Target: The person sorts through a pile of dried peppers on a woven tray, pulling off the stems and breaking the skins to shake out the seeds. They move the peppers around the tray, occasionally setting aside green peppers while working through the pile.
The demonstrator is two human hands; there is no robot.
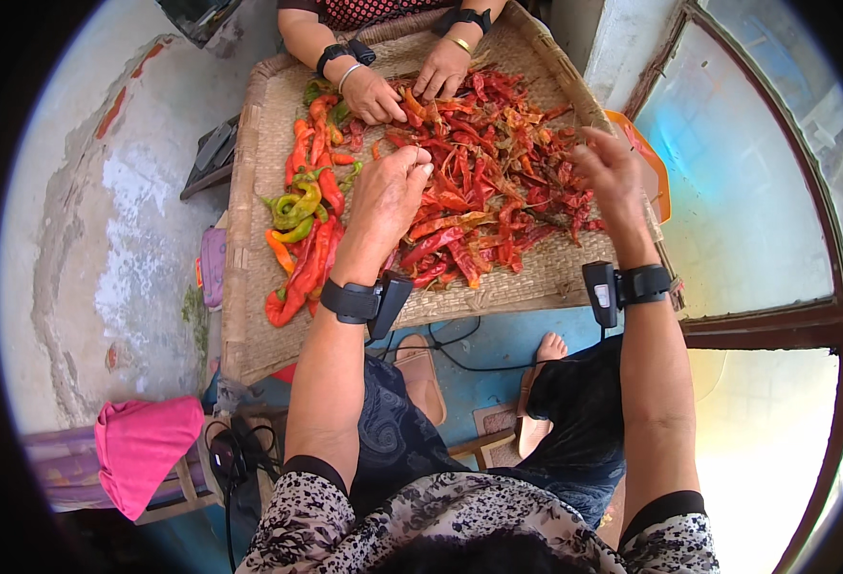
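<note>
Dried red peppers (483,184) lay between our left hand (385,196), pinched narrow, and our blurred right hand (616,174). We couldn't tell how wide the right was.

Dry peppers (469,182): deep red, tan patches
Plump peppers (311,273): red, orange, yellow-green
Tray (536,287): straw tan, woven pattern
Wrist straps (348,300): black
Sleeves (297,517): white, black floral print
Co-worker's top (383,11): dark, reddish dots
Cloth (149,450): bright pink
Floor (507,335): blue
</note>
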